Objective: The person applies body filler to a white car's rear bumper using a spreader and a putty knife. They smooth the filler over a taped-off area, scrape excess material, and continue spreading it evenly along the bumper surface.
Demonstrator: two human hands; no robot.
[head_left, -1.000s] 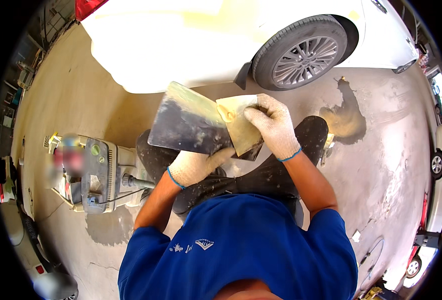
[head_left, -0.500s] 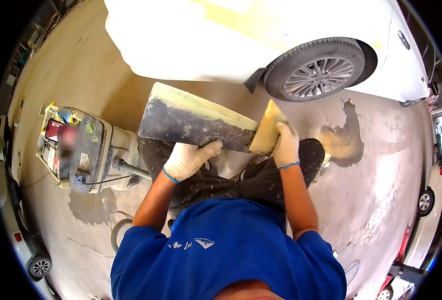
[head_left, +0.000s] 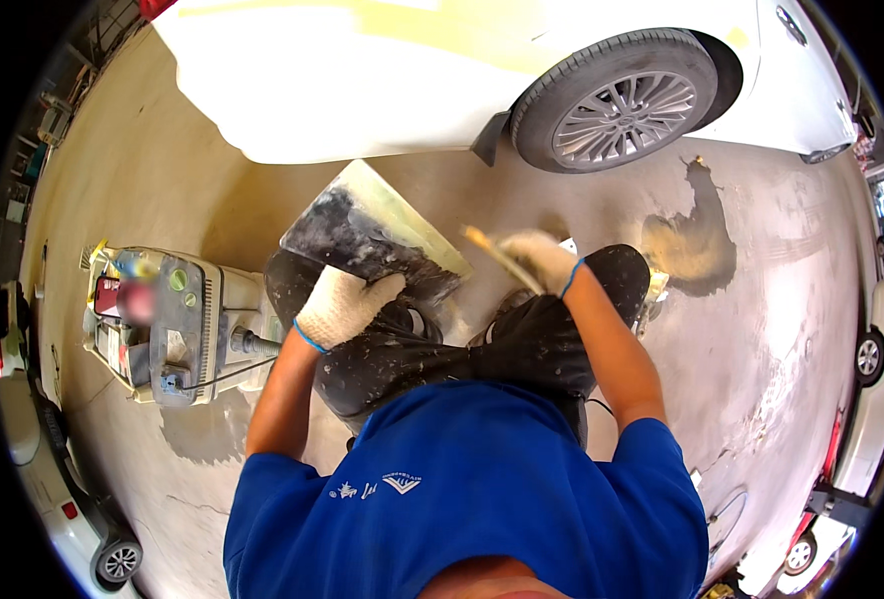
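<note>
My gloved left hand (head_left: 346, 304) grips the lower edge of a flat mixing board (head_left: 362, 225), dark and smeared with pale yellow putty, tilted over my lap. My right hand (head_left: 544, 260), also in a white knit glove and slightly blurred, holds a yellow putty-coated spreader (head_left: 497, 256), seen almost edge-on, just to the right of the board and apart from it. Below both hands are my black-trousered knees.
A white car (head_left: 382, 90) with a rear wheel (head_left: 624, 120) stands in front. At left sits a dusty machine (head_left: 177, 324) with hose and items on top. Dark stains (head_left: 707, 250) mark the floor at right. Other cars (head_left: 867, 354) line both edges.
The spreader has come away from the board to the right and turned edge-on. The board has tilted, its right end dropping, while my left hand has shifted slightly left.
</note>
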